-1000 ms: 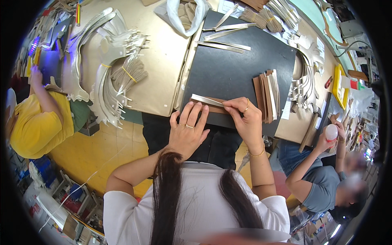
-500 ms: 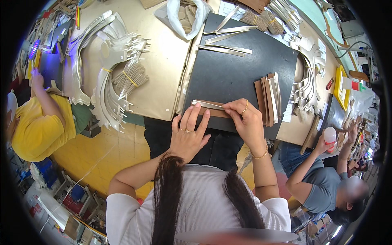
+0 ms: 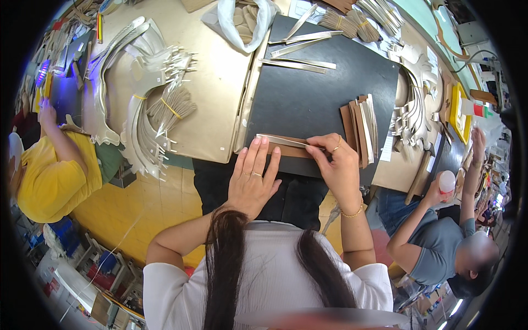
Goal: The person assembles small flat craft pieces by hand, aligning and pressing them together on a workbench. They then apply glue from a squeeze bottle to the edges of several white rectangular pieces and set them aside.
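A brown leather-like strip (image 3: 291,149) lies on the black work board in front of me, with a narrow pale strip (image 3: 281,141) along its far edge. My left hand (image 3: 252,179) rests flat with fingers spread, its fingertips pressing on the left end of the two strips. At the other end, my right hand (image 3: 336,164) pinches the pale strip between thumb and forefinger. Just beyond that hand stands a bundle of brown and pale strips (image 3: 360,129). Several loose pale strips (image 3: 300,65) lie at the far side of the board.
The black board (image 3: 319,93) sits on a table. Left of it are banded pale curved pieces (image 3: 144,104) and a bag of beige ovals (image 3: 246,27); to the right, more curved pieces (image 3: 411,88) and a yellow tray (image 3: 459,113). Co-workers sit on both sides, the right one holding a bottle (image 3: 446,182).
My right hand's fingers have opened out slightly while still pinching the pale strip. My left hand stays nearly in place. The right co-worker's far arm has risen.
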{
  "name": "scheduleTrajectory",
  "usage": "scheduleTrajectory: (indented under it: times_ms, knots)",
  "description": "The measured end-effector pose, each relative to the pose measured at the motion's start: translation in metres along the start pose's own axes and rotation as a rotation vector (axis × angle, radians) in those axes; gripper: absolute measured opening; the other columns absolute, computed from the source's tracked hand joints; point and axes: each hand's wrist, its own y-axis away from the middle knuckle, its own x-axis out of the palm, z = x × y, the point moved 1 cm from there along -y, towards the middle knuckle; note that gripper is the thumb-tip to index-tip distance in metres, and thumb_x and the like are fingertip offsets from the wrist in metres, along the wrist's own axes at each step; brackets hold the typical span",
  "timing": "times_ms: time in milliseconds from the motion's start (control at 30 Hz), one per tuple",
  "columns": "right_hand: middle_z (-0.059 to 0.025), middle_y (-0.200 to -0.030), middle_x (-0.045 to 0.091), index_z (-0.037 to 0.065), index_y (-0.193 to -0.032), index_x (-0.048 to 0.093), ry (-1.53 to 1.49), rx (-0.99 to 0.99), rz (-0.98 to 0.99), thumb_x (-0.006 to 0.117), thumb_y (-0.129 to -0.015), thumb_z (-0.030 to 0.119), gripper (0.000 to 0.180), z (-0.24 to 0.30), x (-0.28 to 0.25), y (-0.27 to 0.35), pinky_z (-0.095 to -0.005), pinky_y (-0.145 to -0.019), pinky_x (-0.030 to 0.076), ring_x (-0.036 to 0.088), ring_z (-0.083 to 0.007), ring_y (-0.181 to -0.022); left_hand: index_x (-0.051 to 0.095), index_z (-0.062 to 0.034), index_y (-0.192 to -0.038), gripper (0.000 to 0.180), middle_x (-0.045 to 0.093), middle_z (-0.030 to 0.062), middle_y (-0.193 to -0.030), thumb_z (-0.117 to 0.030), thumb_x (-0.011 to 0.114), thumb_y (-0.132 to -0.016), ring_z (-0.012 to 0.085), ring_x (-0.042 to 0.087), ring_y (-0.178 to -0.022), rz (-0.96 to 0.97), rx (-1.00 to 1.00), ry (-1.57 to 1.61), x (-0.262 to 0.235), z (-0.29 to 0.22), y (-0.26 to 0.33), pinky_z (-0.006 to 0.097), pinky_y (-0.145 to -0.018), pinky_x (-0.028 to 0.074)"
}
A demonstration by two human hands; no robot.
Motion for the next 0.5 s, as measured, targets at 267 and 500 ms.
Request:
scheduleTrajectory:
  times_ms: [267,500]
  knots:
    - [-0.0101,-0.08,0.069,-0.002,-0.094,0.07,-0.109,0.263,-0.009,0.073,-0.088,0.01,0.014,-0.01,-0.009,0.007,-0.0275,-0.064,0.052,0.066,-0.0159,-0.068,0.037,-0.0065,-0.15,0.092,0.037,0.0218,-0.15,-0.027,0.084,-0.073,0.0373,0.034,-0.141,-0.005,-0.004,-0.011,-0.004,-0.003,-0.007,0.05,-0.113,0.032]
    - [-0.0075,-0.075,0.071,-0.003,-0.09,0.071,-0.048,0.306,0.057,0.074,-0.088,0.013,0.016,-0.011,-0.013,-0.004,-0.0248,-0.064,0.053,0.067,-0.0124,-0.067,0.038,-0.0111,-0.152,0.09,0.04,0.0199,-0.147,-0.032,0.082,-0.076,0.0356,0.034,-0.142,0.055,-0.062,-0.088,-0.004,-0.008,-0.012,0.05,-0.113,0.032]
